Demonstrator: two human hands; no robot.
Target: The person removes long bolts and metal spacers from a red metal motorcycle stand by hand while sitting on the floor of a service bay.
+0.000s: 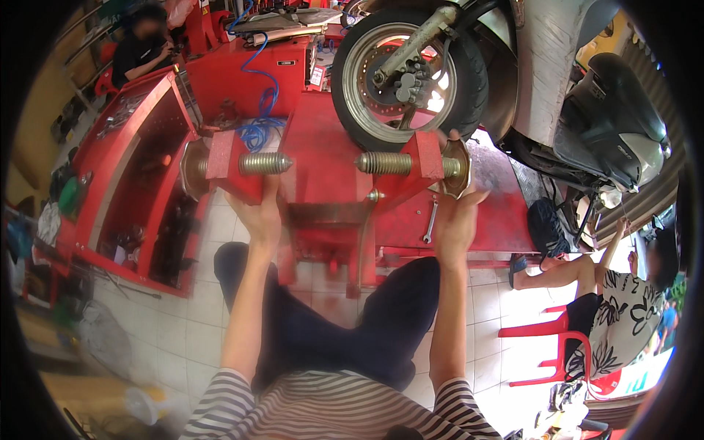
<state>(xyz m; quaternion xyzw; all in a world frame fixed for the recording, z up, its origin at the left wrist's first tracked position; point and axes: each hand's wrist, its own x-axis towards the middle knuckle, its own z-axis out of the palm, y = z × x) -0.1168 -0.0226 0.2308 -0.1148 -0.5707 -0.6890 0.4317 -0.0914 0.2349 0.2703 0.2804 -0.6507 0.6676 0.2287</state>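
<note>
In front of my knees is a red metal wheel clamp (330, 213) with two threaded bolts. The left bolt (265, 163) and the right bolt (374, 163) point toward each other with a gap between their tips. My left hand (260, 216) is closed on the left upright, below its bolt; some fingers are hidden behind the metal. My right hand (456, 229) grips the right end beside a round dull metal handwheel (460, 170), its fingertips showing above it. Just beyond the clamp stands a scooter's front wheel (345, 103).
The scooter (543, 81) stands on a red lift platform (499, 220), where a wrench (431, 221) lies. A red tool cabinet (158, 147) stands at left, near a coiled blue hose (260, 136). One person (147, 51) is at far left; another (623, 301) sits at right on a red chair (539, 330).
</note>
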